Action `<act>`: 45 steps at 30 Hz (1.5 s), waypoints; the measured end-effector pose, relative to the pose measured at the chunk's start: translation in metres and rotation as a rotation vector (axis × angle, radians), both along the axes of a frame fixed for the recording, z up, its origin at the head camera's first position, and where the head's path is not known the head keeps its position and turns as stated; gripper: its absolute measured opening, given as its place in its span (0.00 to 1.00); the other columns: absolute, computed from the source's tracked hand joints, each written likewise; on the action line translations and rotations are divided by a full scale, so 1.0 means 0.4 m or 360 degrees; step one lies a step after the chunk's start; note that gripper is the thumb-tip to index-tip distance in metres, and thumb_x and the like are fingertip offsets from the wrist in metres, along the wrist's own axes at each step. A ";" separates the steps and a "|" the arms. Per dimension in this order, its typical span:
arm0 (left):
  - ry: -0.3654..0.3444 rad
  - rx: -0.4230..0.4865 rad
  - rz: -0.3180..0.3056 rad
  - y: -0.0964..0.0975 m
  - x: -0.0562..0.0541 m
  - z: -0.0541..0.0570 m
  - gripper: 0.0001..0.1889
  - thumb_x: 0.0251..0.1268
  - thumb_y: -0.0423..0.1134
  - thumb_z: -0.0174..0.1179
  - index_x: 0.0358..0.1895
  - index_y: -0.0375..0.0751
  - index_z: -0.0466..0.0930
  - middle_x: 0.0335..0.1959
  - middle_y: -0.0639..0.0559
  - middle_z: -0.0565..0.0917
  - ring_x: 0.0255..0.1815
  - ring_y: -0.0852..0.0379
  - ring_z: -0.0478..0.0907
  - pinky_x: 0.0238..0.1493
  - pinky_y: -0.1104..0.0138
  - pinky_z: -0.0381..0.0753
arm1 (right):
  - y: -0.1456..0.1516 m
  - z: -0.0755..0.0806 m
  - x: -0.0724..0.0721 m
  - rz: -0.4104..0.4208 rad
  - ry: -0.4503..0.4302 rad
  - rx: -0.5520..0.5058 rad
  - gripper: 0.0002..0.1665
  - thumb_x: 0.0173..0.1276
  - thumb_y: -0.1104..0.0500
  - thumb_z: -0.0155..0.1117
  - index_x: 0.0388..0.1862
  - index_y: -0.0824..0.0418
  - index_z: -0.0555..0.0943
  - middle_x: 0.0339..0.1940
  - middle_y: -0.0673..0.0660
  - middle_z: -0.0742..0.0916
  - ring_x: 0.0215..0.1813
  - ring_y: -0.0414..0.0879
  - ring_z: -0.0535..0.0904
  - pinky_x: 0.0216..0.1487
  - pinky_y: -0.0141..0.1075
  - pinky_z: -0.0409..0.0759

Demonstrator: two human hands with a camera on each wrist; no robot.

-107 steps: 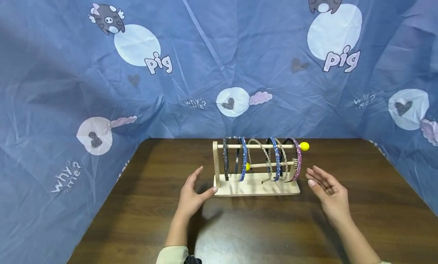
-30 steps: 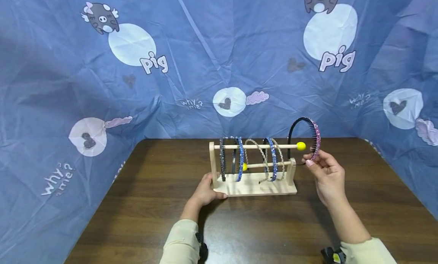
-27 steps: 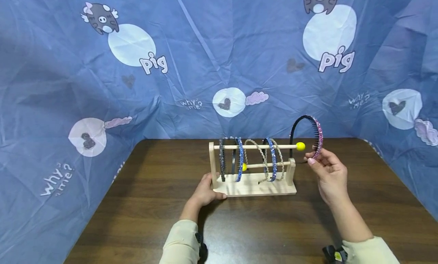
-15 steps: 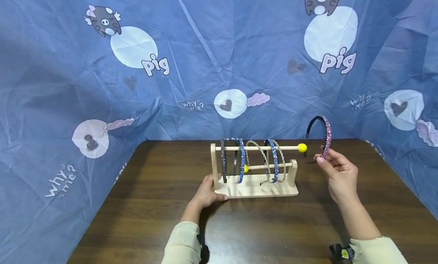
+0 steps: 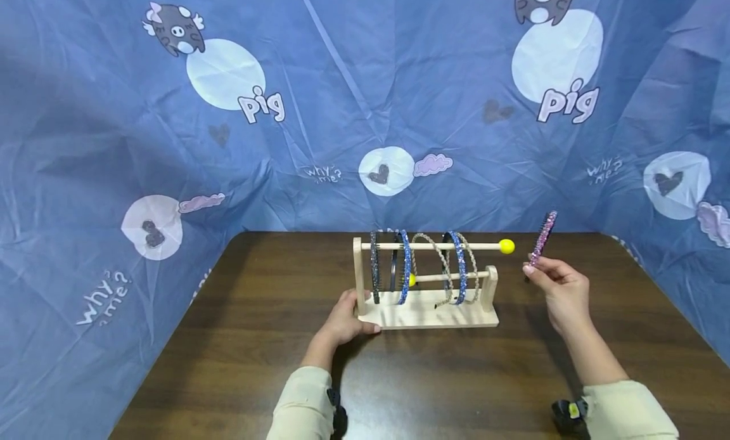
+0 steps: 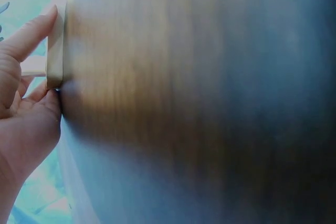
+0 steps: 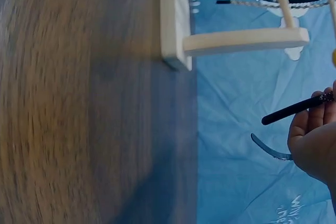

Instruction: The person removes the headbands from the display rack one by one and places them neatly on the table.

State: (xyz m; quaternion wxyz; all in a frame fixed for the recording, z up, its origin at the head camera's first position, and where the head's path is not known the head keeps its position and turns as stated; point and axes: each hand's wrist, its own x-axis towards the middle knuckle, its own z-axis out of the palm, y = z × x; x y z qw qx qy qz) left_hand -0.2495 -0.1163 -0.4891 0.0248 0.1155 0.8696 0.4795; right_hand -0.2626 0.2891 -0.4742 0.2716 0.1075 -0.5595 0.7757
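My right hand pinches a pink glittery headband, raised to the right of a wooden headband stand. The headband is turned nearly edge-on in the head view; its black ends stick out past the fingers in the right wrist view. My left hand grips the left end of the stand's base, its thumb along the edge in the left wrist view. Hanging on the stand are a dark glittery headband, blue glittery headbands and braided beige ones.
The stand's long upper rod ends in a yellow ball on the right. A shorter lower rod has another yellow ball at its left end. Brown wooden table lies in front, with a blue printed cloth hanging behind.
My left hand has come to grip the base. My right hand has taken the pink headband off the upper rod's end, carried it right, then turned it edge-on and lower.
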 end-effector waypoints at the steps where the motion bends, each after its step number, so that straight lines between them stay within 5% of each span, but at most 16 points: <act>1: -0.0006 0.0007 0.0004 0.001 0.000 0.001 0.36 0.31 0.30 0.77 0.52 0.33 0.73 0.56 0.36 0.69 0.56 0.40 0.67 0.60 0.51 0.62 | -0.008 0.015 0.009 -0.0006 -0.0017 0.0032 0.13 0.51 0.75 0.68 0.39 0.75 0.82 0.35 0.61 0.86 0.31 0.43 0.81 0.30 0.27 0.77; 3: -0.0004 0.0012 -0.0005 0.001 0.002 0.003 0.36 0.31 0.30 0.76 0.52 0.32 0.73 0.56 0.36 0.69 0.56 0.40 0.67 0.60 0.50 0.62 | -0.007 0.014 0.007 -0.0069 -0.0064 0.0093 0.14 0.50 0.72 0.71 0.38 0.74 0.83 0.32 0.58 0.87 0.29 0.41 0.80 0.28 0.26 0.75; 8: -0.0010 0.0021 -0.0020 0.004 0.006 0.003 0.36 0.31 0.29 0.76 0.52 0.32 0.73 0.56 0.36 0.69 0.56 0.39 0.67 0.60 0.49 0.62 | 0.056 -0.077 -0.048 -0.0143 -0.0203 0.0250 0.12 0.51 0.69 0.72 0.37 0.68 0.85 0.28 0.53 0.86 0.27 0.36 0.78 0.25 0.24 0.74; 12: -0.0001 0.0000 -0.0019 0.004 0.005 0.000 0.36 0.31 0.30 0.76 0.53 0.33 0.73 0.57 0.36 0.69 0.56 0.39 0.67 0.60 0.49 0.62 | 0.075 -0.109 -0.064 -0.0182 -0.0291 0.0449 0.13 0.54 0.65 0.71 0.39 0.67 0.85 0.29 0.50 0.87 0.28 0.35 0.77 0.24 0.23 0.74; 17: 0.0004 -0.0021 -0.0005 0.001 -0.001 -0.004 0.37 0.31 0.31 0.77 0.54 0.33 0.73 0.57 0.36 0.69 0.56 0.40 0.67 0.59 0.50 0.62 | 0.065 -0.095 -0.055 -0.0203 -0.0357 0.0742 0.12 0.55 0.57 0.72 0.38 0.61 0.86 0.31 0.45 0.87 0.35 0.36 0.76 0.30 0.23 0.73; 24: 0.0007 -0.0025 0.0001 -0.003 -0.004 0.000 0.38 0.31 0.32 0.77 0.55 0.33 0.73 0.57 0.36 0.69 0.57 0.40 0.67 0.60 0.50 0.62 | -0.007 0.032 0.015 -0.0282 -0.0648 0.0961 0.17 0.56 0.60 0.70 0.39 0.72 0.83 0.29 0.38 0.84 0.39 0.36 0.72 0.35 0.25 0.69; 28: -0.0002 -0.0033 0.0001 -0.008 -0.003 0.000 0.38 0.31 0.33 0.77 0.55 0.33 0.72 0.58 0.36 0.68 0.57 0.39 0.67 0.60 0.50 0.62 | 0.008 0.016 0.001 -0.0309 -0.0706 0.1081 0.19 0.57 0.58 0.70 0.40 0.73 0.82 0.29 0.37 0.83 0.39 0.36 0.72 0.36 0.27 0.68; 36: -0.0012 -0.0041 0.0004 -0.006 -0.003 0.004 0.38 0.32 0.33 0.77 0.55 0.33 0.73 0.58 0.35 0.68 0.58 0.39 0.66 0.60 0.50 0.61 | 0.024 0.003 -0.037 -0.0329 -0.0744 0.1354 0.15 0.57 0.60 0.69 0.39 0.71 0.83 0.41 0.65 0.84 0.41 0.45 0.73 0.37 0.31 0.66; 45: -0.0022 -0.0059 0.0018 -0.005 -0.002 0.007 0.39 0.31 0.33 0.77 0.56 0.32 0.72 0.59 0.35 0.68 0.58 0.38 0.66 0.61 0.50 0.61 | 0.029 -0.015 -0.071 -0.0257 -0.0737 0.1564 0.11 0.54 0.64 0.69 0.35 0.71 0.84 0.37 0.65 0.85 0.37 0.48 0.74 0.33 0.31 0.67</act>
